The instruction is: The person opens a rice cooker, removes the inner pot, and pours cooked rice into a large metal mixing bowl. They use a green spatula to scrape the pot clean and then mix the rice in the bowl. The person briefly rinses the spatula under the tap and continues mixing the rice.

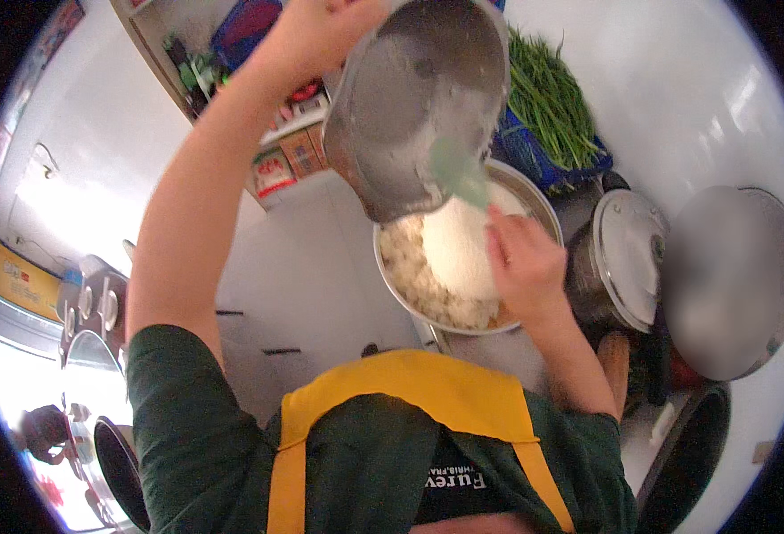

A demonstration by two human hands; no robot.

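A large grey metal pot (419,100) is held up and tipped, its mouth towards me, by my left hand (338,23) at the top of the view; part of that hand is cut off. Below the pot stands a round metal bowl (552,217) with pale, lumpy food (419,287) and a smooth mound of white, fine-looking food (459,253). My right hand (529,267) is over the bowl, closed on a pale green flat scraper (462,173), which reaches to the pot's inner wall and rim and looks blurred.
Long green vegetables (549,100) lie in a blue basket (532,143) behind the bowl. A lidded metal pot (625,260) stands at the right. Boxes (298,153) sit on a shelf at the back. A dark round pan (689,460) is at lower right.
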